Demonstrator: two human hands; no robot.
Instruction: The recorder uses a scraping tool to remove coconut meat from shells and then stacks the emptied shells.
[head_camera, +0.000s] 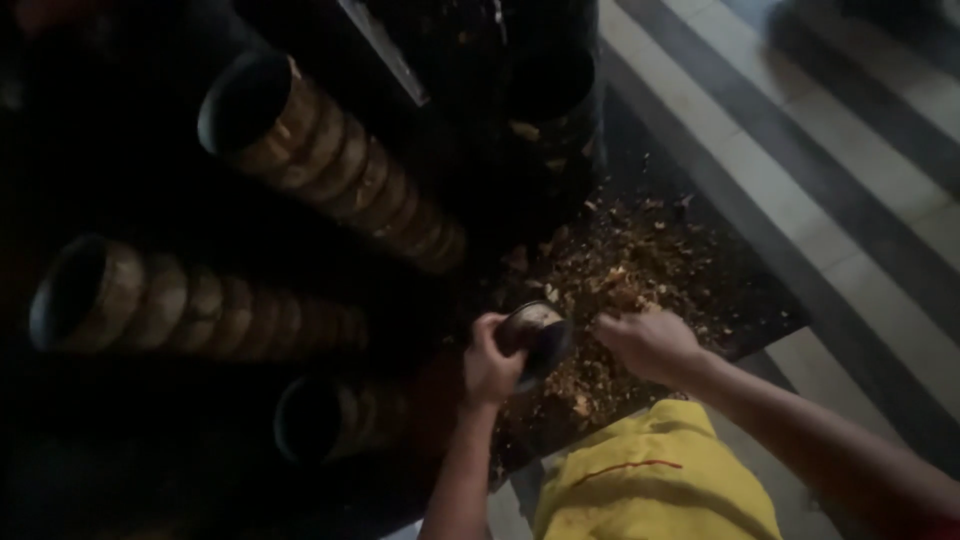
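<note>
The left hand (490, 365) is closed around a small round dark cup (535, 335). The right hand (648, 343), fingers loosely curled, rests on a brown heap of crumbly material (630, 270) on a dark mat (760, 300); whether it holds any is unclear.

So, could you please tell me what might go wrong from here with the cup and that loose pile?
The left hand holds a small dark cup tilted on its side, so filling may spill back out. The right hand digs into loose brown material heaped near the edge of a dark mat, where bits could scatter onto the striped floor. The long stacks of cups lie close by and could be knocked.
</note>
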